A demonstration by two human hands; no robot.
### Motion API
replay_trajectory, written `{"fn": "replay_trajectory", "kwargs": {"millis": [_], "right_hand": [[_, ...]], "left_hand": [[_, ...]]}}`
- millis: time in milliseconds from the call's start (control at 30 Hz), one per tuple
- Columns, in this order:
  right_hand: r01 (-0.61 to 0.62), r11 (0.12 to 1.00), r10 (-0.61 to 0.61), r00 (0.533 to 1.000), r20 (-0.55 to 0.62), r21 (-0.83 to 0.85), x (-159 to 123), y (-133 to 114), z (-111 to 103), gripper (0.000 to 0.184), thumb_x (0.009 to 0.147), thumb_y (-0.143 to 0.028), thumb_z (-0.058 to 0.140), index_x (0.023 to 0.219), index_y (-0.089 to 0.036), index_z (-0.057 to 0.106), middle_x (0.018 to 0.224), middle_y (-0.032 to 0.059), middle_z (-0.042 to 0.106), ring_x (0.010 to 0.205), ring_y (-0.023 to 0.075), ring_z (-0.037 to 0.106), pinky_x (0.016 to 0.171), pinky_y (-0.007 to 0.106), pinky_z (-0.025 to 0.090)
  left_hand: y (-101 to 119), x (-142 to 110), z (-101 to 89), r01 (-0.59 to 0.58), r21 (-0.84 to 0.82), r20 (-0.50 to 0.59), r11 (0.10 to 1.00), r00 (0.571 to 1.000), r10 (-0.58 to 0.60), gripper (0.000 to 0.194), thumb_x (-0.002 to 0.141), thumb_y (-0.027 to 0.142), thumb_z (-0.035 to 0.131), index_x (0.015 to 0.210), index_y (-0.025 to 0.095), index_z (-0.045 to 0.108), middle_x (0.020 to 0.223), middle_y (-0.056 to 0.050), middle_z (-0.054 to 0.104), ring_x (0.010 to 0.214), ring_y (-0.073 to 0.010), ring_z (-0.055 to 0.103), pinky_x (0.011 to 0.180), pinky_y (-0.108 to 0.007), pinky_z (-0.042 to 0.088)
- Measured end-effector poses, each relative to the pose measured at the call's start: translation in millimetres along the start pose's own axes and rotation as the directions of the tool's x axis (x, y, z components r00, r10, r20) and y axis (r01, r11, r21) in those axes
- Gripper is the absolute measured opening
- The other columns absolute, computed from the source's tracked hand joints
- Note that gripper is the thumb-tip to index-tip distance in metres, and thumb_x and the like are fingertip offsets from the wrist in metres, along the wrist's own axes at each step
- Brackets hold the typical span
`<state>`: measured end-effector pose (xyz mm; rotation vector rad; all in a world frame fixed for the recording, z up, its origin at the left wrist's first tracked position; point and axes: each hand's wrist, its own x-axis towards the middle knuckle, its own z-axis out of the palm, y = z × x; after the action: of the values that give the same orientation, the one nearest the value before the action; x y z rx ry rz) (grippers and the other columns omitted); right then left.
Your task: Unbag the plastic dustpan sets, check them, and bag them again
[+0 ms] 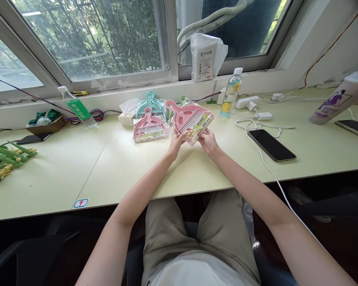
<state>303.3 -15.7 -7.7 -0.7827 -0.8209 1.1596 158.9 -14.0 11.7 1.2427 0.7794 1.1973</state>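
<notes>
Both hands grip a pink dustpan and brush set [185, 115] in clear wrapping, tilted above the table. My left hand [177, 143] is closed on its lower left edge, and my right hand [208, 141] on its lower right edge. Left of it, a second wrapped pink dustpan and brush set [149, 129] rests in front of teal ones [150, 104]. A green handle [183, 99] shows behind the held set; most of that piece is hidden.
A drink bottle [231, 93], a power strip [246, 102] and a black phone [271, 145] with white cables lie to the right. Leftward are a green-labelled bottle [78, 107], a small box [49, 125] and green plastic pieces [7, 159]. A tissue pack [128, 111] is behind.
</notes>
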Motion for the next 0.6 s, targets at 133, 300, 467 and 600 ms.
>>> {"fn": "replay_trajectory", "kwargs": {"millis": [133, 300, 467, 600], "right_hand": [[-0.019, 1.0, 0.019, 1.0, 0.016, 0.018, -1.0, 0.1, 0.5, 0.027, 0.071, -0.023, 0.071, 0.095, -0.02, 0.058, 0.1, 0.0053, 0.072, 0.102, 0.0222, 0.068, 0.093, 0.039, 0.058], [-0.014, 0.998, 0.014, 1.0, 0.004, 0.057, -1.4, -0.7, 0.7, 0.028, 0.07, -0.02, 0.071, 0.095, -0.02, 0.058, 0.097, 0.0046, 0.072, 0.098, 0.0221, 0.069, 0.092, 0.04, 0.058], [-0.042, 0.999, 0.041, 0.999, 0.02, 0.025, -0.2, -0.7, 1.6, 0.027, 0.073, -0.02, 0.07, 0.096, -0.021, 0.056, 0.096, 0.0027, 0.072, 0.094, 0.0203, 0.069, 0.09, 0.039, 0.058], [-0.134, 0.988, 0.137, 0.99, 0.041, -0.076, 0.2, -5.0, 1.1, 0.022, 0.081, -0.022, 0.067, 0.099, -0.023, 0.054, 0.099, 0.0012, 0.071, 0.088, 0.0167, 0.069, 0.087, 0.035, 0.059]], "left_hand": [[0.9, -5.0, 1.9, 0.043, -0.023, 0.043, 0.999, 0.998, -0.042, 0.061, 0.077, 0.032, 0.068, 0.133, 0.022, 0.045, 0.131, -0.009, 0.062, 0.119, -0.0245, 0.06, 0.098, -0.041, 0.05], [-8.5, -3.2, 1.6, 0.056, -0.091, 0.054, 0.994, 0.997, -0.051, 0.06, 0.076, 0.031, 0.069, 0.131, 0.024, 0.047, 0.132, -0.008, 0.061, 0.12, -0.0247, 0.059, 0.097, -0.042, 0.05], [-13.3, 2.1, -3.0, 0.084, -0.089, 0.019, 0.992, 0.996, -0.082, 0.051, 0.074, 0.029, 0.067, 0.122, 0.021, 0.052, 0.124, -0.009, 0.065, 0.111, -0.0246, 0.062, 0.089, -0.04, 0.054], [-11.9, 3.3, -5.0, 0.082, -0.064, -0.036, 0.995, 0.996, -0.085, 0.052, 0.073, 0.027, 0.068, 0.123, 0.023, 0.051, 0.124, -0.007, 0.065, 0.105, -0.0221, 0.064, 0.08, -0.033, 0.055]]}}
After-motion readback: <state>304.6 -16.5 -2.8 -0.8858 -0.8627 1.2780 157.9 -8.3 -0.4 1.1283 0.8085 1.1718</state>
